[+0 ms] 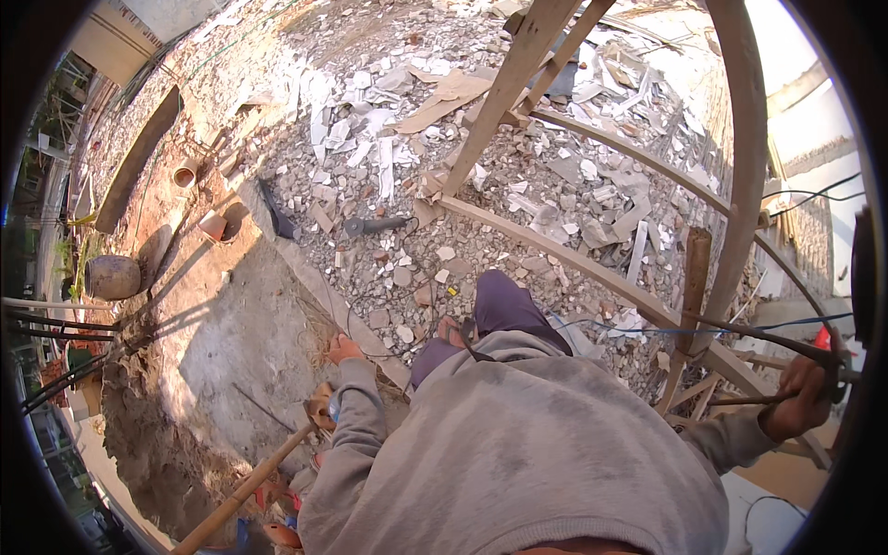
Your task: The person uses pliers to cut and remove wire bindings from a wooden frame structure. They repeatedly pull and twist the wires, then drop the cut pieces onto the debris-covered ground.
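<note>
Seen from above amid rubble (481, 213), the person's right hand (797, 400) is clenched around a thin metal rod (754, 338) for support, while the left hand (344, 349) reaches down, its fingers' spread unclear.

Thin dark metal rod (768, 340), roughly level, beside wooden frame (592, 268)

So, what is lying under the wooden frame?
Under the wooden frame lies broken rubble: grey stones and white tile pieces. The ground below the rubble is covered, so it cannot be seen.
</note>
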The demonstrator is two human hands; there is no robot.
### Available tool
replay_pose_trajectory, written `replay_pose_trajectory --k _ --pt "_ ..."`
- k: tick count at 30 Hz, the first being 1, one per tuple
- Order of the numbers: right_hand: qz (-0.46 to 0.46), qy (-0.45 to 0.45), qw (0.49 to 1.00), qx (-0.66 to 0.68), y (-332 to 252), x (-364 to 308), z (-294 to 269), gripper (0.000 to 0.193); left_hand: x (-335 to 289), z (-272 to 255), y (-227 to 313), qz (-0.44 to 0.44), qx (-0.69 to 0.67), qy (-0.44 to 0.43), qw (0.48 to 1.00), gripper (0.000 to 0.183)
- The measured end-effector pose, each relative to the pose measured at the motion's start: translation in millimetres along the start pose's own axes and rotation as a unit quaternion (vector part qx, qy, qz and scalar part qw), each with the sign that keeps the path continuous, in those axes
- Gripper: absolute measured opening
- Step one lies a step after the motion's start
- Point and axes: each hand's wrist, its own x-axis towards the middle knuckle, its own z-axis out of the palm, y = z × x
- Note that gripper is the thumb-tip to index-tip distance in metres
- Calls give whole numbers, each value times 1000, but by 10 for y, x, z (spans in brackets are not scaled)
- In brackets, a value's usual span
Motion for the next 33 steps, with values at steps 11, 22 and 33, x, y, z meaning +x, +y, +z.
replay_pose_trajectory --k 11,22,33 --pt "196 -349 907 128 1286 248 3577 30 -929 -25 646 -90 -156 -147 973 63" --pt "259 -360 868 224 1445 457 5789 14 -764 2203 3334 417 175 -208 867 111" --pt "103 -502 836 194 1462 1322 7210 25 1010 2337 3851 180 -130 -95 970 11"
